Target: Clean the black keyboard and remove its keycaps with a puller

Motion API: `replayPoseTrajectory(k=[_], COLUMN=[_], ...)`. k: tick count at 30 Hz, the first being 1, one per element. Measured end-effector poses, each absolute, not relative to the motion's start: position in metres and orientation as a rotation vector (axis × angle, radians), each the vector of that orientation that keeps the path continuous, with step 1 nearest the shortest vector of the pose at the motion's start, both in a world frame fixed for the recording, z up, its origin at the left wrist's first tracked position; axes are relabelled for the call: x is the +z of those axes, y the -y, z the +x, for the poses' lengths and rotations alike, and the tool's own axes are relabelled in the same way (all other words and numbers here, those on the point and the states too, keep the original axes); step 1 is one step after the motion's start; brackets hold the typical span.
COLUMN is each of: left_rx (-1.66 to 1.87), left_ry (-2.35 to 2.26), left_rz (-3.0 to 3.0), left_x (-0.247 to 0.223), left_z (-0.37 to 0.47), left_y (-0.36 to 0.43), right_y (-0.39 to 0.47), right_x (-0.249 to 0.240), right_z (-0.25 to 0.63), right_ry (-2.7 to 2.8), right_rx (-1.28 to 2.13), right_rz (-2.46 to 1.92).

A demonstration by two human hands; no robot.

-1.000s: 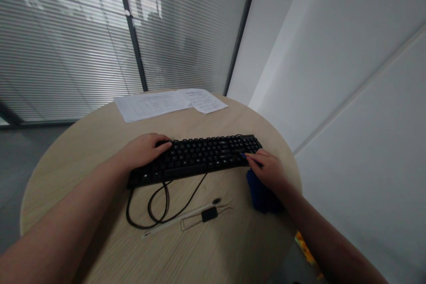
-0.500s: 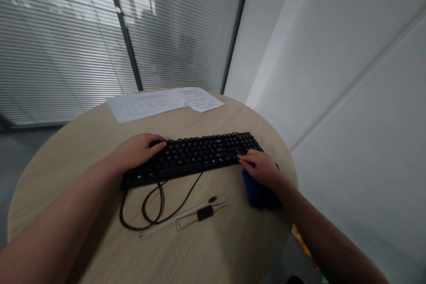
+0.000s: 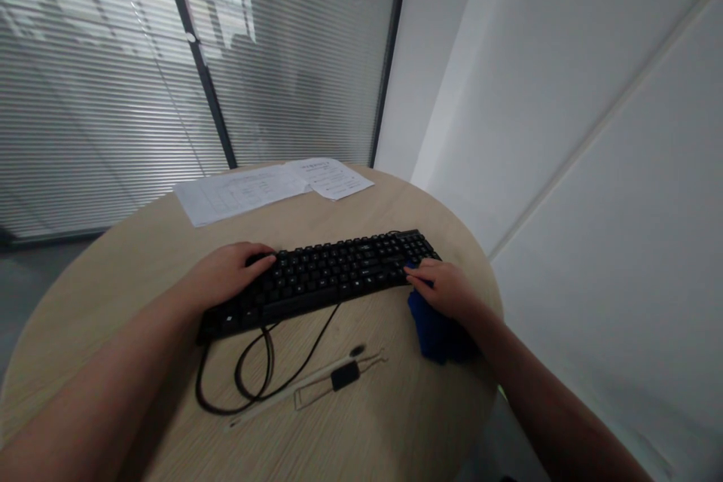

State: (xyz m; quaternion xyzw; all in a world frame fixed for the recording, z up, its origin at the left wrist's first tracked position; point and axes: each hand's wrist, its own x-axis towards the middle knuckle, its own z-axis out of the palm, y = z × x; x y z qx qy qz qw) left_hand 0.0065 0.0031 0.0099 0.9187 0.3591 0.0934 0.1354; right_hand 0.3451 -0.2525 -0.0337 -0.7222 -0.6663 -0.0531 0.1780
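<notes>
A black keyboard (image 3: 333, 271) lies slanted across the round wooden table. My left hand (image 3: 231, 271) grips its left end, thumb over the keys and the other fingers round the far edge. At the right end of the keys, my right hand (image 3: 437, 286) pinches a blue cloth (image 3: 443, 335), whose bulk hangs below the palm onto the tabletop. A bit of the cloth shows at the fingertips, by the keys. The cable (image 3: 268, 358) loops in front of the keyboard.
Near the cable lie a wire keycap puller with a black grip (image 3: 345, 375) and a thin pale stick with a dark brush-like tip (image 3: 357, 351). Printed papers (image 3: 242, 192) rest at the table's far edge. Behind are a blind-covered window (image 3: 305, 53) and a white wall (image 3: 565, 128).
The view has shifted slightly, so most things on the table sit a little lower and further left. Both hands keep their hold, with little visible movement against the keyboard.
</notes>
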Motion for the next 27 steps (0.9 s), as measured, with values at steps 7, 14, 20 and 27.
replayPoseTrajectory(k=[7, 14, 20, 27], left_rx=[0.249, 0.241, 0.253, 0.248], left_ry=[-1.036, -1.066, -1.064, -1.054], left_rz=[2.660, 2.658, 2.639, 2.647], left_x=[0.012, 0.014, 0.015, 0.012], left_z=[0.007, 0.008, 0.009, 0.007], left_y=[-0.003, 0.000, 0.000, -0.004], right_y=[0.255, 0.267, 0.268, 0.266], right_x=[-0.026, -0.025, -0.033, -0.034], right_z=[0.338, 0.354, 0.358, 0.354], right_ry=[1.844, 1.585, 1.640, 1.602], right_rx=[-0.175, -0.310, -0.256, -0.255], right_rz=[-2.125, -2.048, -2.158, -2.243])
